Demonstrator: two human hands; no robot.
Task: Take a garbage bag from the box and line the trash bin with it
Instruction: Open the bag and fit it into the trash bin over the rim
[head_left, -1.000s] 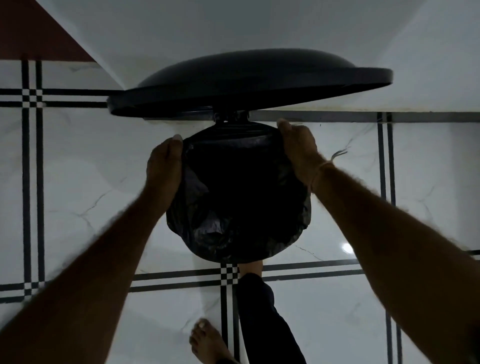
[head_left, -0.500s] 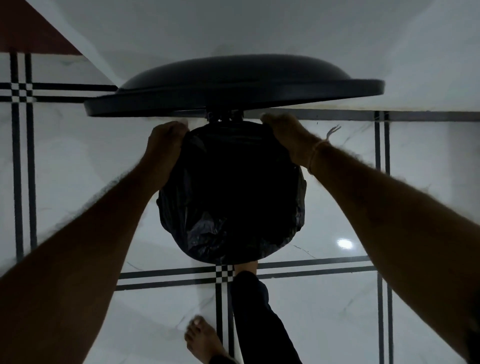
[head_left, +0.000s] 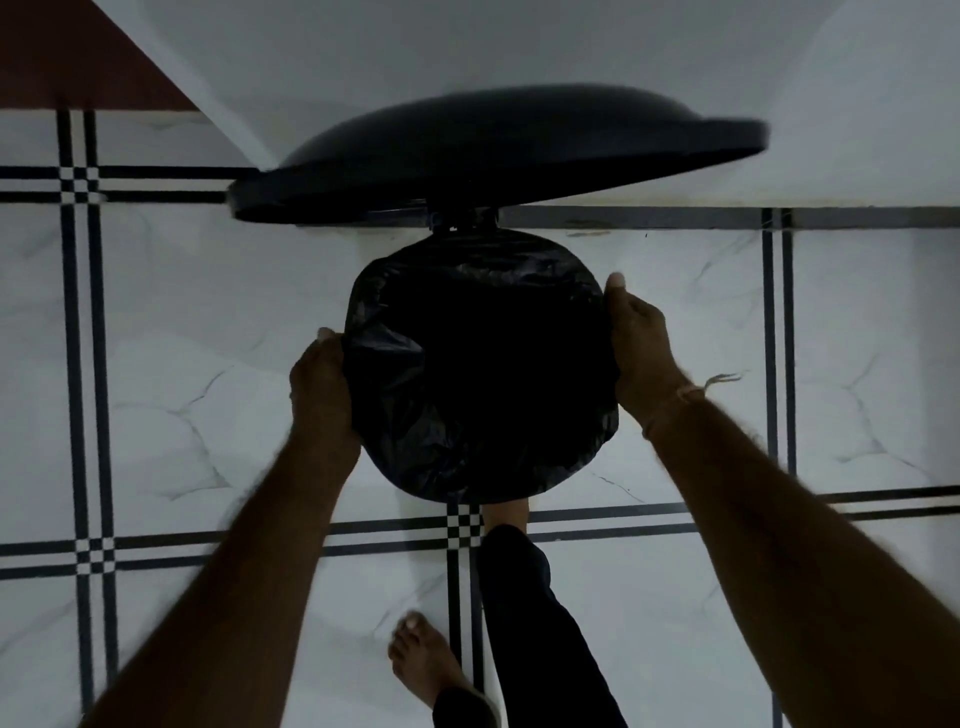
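Both hands on the rim here: the left hand (head_left: 323, 387) grips the garbage bag (head_left: 483, 364) at the near-left edge of the trash bin (head_left: 467, 228), and the right hand (head_left: 641, 353) presses it on the right. The bag covers the opening, lid (head_left: 498, 156) raised behind, on the tiled floor (head_left: 182, 364).

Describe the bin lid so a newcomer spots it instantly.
Start at the round bin mouth wrapped in the black garbage bag, between the left hand and right hand. Directly beyond it, hinged at the far rim, stands the raised lid: a smooth dark dome, not crinkled.
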